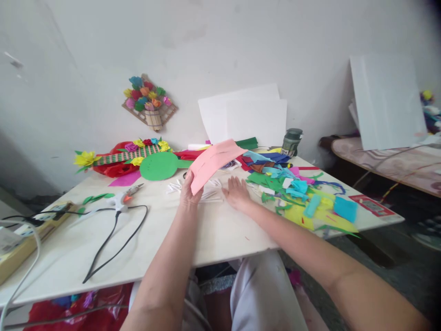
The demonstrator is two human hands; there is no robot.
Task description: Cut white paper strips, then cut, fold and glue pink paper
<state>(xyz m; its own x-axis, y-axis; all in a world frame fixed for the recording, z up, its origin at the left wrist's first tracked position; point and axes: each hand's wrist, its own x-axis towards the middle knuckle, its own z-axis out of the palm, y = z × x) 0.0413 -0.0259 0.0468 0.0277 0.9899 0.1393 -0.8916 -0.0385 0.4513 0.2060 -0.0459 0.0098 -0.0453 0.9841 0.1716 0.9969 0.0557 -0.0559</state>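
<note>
My left hand (191, 189) grips the lower end of a pink paper strip (215, 161), which stands up from the hand and bends over to the right above the table. Flat on the white table (220, 234), my right hand (237, 194) rests with its fingers stretched forward, holding nothing. Short white sticks (174, 186) lie around and behind my left hand, partly covered by it. Right of my right hand spreads a heap of green, blue and yellow scraps (275, 181).
A hot glue gun (121, 200) with a black cord lies at left, near a power strip (37, 234). Behind it are a green paddle-shaped piece (159, 166) and a flower-decorated strip (127, 156). A dark bottle (291, 142) and white boards (257, 119) stand at the back.
</note>
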